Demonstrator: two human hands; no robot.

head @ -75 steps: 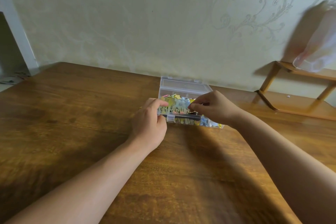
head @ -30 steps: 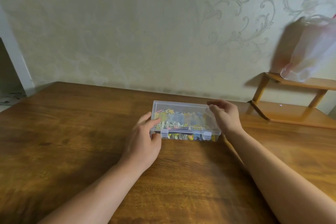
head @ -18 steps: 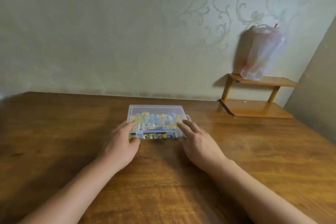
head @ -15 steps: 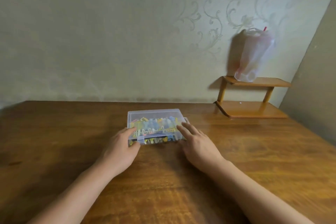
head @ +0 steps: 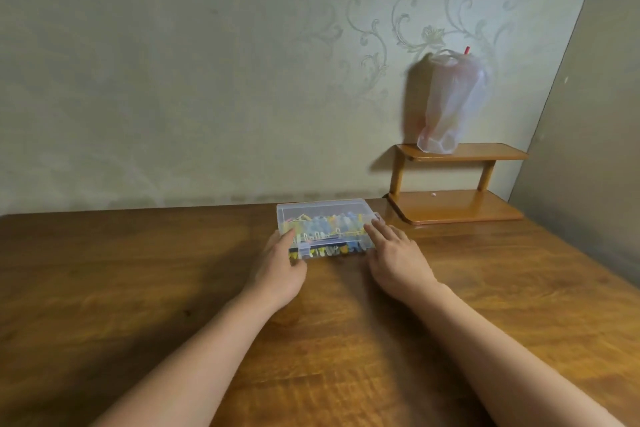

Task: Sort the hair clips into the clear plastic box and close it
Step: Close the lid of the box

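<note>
The clear plastic box [head: 322,212] lies on the wooden table [head: 138,288] near its far edge, with its lid down. Through the lid I see several colourful hair clips [head: 327,228] packed inside. My left hand [head: 281,267] grips the box's front left corner, thumb on the lid beside the left latch [head: 304,250]. My right hand [head: 394,260] lies flat with spread fingers, its fingertips touching the front right corner of the box and hiding the right latch.
A small two-tier wooden shelf [head: 457,206] stands on the table right behind the box. A translucent plastic bag [head: 450,104] hangs over its top tier. Patterned wallpaper backs the table, and a side wall [head: 588,149] closes in on the right.
The lid, open 2.5 s ago, is now down on the box. My right hand moved from the lid's far right edge to the front right corner. The view has swung right.
</note>
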